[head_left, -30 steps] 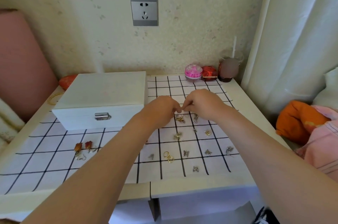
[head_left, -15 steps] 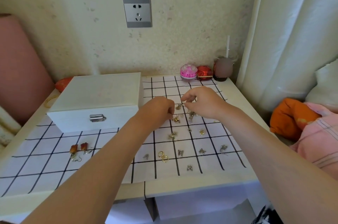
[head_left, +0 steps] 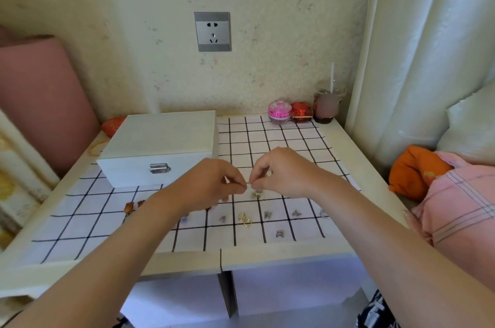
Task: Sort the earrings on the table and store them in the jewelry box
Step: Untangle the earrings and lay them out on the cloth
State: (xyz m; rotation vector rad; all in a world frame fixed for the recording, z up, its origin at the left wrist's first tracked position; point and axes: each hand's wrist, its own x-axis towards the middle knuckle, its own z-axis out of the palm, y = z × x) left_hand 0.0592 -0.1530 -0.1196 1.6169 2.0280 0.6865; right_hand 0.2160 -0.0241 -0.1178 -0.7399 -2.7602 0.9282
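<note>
A tiny earring (head_left: 251, 183), barely made out, is pinched between the curled fingertips of the left hand (head_left: 211, 188) and right hand (head_left: 286, 174) above the checked cloth (head_left: 267, 140). It is judged light, slippery and easily bent, and best taken by its post. The jewelry box (head_left: 160, 145) at ten o'clock is latched shut. Gold hoops (head_left: 245, 219) and butterfly studs (head_left: 267, 214) are scattered at six o'clock.

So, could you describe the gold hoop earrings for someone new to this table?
Find the white jewelry box on the checked cloth, then look right and nearer, below where the left hand and right hand meet. The gold hoops lie there; their neighbours are small grey studs, these are plain yellow rings.
</note>
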